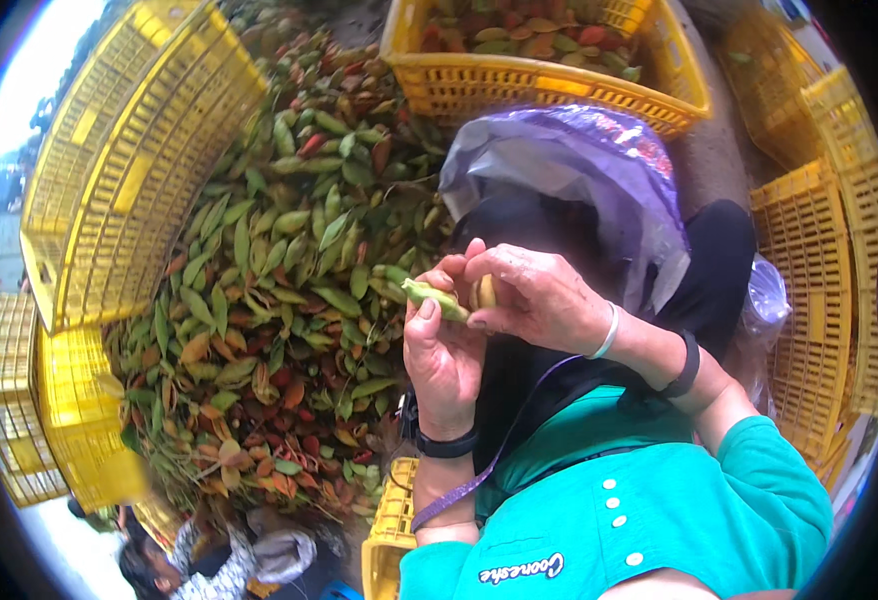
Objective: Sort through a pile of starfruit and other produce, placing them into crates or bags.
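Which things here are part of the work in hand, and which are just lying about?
In hand: left hand and right hand hold a green pod; big heap of pods.
Lying about: purple plastic bag, empty yellow crates, filled yellow crate.

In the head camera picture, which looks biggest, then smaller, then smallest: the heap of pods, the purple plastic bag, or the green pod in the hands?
1. Heap of pods
2. Purple plastic bag
3. Green pod, held by the left hand and right hand, smallest even though nearest the camera.
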Action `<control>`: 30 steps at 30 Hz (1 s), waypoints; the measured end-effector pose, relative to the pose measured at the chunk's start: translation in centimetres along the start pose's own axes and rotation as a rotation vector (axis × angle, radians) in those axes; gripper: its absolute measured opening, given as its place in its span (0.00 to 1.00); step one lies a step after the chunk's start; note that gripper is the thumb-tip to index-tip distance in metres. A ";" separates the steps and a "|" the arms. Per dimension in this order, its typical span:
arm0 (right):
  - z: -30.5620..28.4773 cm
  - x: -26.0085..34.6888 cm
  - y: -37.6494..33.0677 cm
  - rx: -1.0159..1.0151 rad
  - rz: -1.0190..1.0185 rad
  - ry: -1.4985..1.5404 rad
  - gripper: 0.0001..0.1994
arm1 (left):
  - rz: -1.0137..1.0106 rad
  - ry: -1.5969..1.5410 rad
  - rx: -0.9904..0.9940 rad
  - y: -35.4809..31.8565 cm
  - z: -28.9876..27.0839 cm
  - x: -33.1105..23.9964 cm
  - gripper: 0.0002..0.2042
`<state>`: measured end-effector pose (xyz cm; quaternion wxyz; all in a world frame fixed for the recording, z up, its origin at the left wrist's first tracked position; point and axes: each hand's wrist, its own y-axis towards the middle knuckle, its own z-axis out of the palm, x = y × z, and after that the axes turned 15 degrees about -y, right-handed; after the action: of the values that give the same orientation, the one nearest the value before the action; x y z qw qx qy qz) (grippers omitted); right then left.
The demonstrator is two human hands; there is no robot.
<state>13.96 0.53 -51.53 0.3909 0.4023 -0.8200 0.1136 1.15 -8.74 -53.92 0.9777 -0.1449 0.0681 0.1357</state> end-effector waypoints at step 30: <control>-4.1 -10.7 -9.2 0.121 0.140 0.824 0.20 | -0.460 1.260 0.179 4.9 -0.3 9.6 0.08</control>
<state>27.08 2.72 -57.81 0.6531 0.2889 -0.6124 0.3390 8.89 -1.94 -57.13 0.7634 -0.1254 0.6037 -0.1924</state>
